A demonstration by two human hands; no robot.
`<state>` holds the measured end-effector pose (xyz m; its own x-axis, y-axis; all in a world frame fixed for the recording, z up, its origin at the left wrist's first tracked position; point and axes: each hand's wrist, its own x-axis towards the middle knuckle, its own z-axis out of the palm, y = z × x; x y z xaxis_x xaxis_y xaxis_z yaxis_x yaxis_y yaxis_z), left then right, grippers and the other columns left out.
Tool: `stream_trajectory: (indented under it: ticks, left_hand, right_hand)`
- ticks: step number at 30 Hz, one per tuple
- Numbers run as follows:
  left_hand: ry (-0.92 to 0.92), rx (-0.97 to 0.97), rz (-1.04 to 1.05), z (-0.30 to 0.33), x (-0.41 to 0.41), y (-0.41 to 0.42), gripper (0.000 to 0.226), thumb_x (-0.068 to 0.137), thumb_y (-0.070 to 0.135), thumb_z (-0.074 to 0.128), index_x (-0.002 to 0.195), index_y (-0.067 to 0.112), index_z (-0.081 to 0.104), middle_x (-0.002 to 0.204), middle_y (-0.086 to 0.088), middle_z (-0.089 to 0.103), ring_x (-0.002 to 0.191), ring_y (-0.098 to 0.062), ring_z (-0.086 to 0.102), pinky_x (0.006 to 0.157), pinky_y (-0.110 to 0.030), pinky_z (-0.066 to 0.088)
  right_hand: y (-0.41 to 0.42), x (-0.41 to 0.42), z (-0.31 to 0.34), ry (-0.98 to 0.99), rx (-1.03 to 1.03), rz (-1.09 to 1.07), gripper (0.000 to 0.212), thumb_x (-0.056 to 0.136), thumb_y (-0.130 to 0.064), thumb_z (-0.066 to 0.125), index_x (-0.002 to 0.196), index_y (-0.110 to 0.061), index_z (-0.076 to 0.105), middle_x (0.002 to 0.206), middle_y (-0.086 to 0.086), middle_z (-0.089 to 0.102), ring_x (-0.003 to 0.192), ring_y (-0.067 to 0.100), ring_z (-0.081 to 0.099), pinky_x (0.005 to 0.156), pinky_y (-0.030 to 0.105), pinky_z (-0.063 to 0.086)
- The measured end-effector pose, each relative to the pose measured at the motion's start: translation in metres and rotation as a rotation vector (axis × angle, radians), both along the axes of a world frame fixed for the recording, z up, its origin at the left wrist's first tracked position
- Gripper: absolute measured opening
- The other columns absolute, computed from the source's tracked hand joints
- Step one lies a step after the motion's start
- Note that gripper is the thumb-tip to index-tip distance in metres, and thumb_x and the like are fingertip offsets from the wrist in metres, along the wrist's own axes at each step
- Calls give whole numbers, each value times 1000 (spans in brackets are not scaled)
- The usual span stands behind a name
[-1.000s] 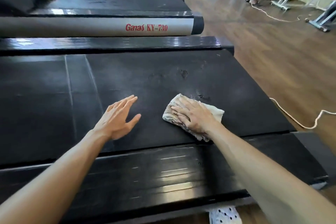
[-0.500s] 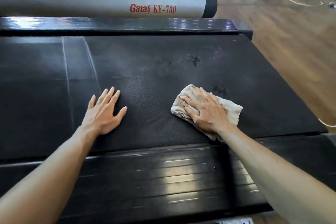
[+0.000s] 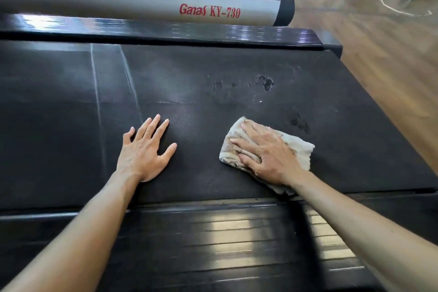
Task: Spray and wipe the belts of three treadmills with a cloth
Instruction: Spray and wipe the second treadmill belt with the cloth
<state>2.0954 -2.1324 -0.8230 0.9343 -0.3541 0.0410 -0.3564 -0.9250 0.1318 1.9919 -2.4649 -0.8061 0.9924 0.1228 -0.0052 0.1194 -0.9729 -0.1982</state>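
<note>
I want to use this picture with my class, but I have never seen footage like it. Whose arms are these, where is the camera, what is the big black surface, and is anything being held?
The camera sits on a person's head, looking forward and down, so the arms are the wearer's own. The black surface is a treadmill belt, seen from its side. The left hand rests flat on the belt and holds nothing. The right hand presses a pale, stained cloth onto the belt with straight fingers. Wet spray marks lie beyond the cloth. Behind is a grey rail of the next treadmill, lettered KY-730, and a wooden floor on the right.
</note>
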Motion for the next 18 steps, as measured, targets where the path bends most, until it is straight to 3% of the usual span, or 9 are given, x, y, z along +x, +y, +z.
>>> stream_trajectory:
  ticks: [3,8,10,13,18]
  left_hand:
    - [8,-3,-12,-2,-1,0,85,85,73,5,162,36,11,170,10,2,156,-9,0,124,-44,4]
    - [4,-3,-18,-2,1,-1,85,86,73,5,162,35,11,170,10,3,156,-9,-1,124,-43,3]
    - [-12,-19,-17,-4,1,0,84,87,73,6,162,35,11,170,9,3,156,-9,-3,124,-41,2]
    - [-12,-30,-21,-4,2,1,83,88,72,8,162,34,12,170,9,4,156,-8,-2,124,-39,1]
    - [0,-26,-15,-4,0,1,85,86,72,6,162,35,11,170,10,3,156,-9,-1,125,-41,3]
  right_hand:
    - [-20,-10,0,-15,17,75,54,96,-70,21,148,-59,32,171,-12,15,158,10,10,128,43,9]
    - [5,30,4,37,-40,-95,66,90,-70,14,152,-58,33,173,-9,12,159,14,7,128,42,4]
    - [10,22,-1,0,-30,36,60,95,-65,21,151,-54,39,172,-7,16,159,17,11,128,47,8]
    - [-17,0,-6,-34,-8,209,53,101,-58,32,151,-47,45,171,-9,20,159,15,14,127,43,12]
    - [-14,33,6,4,-48,83,63,93,-60,23,153,-48,37,171,-10,16,159,13,10,127,50,13]
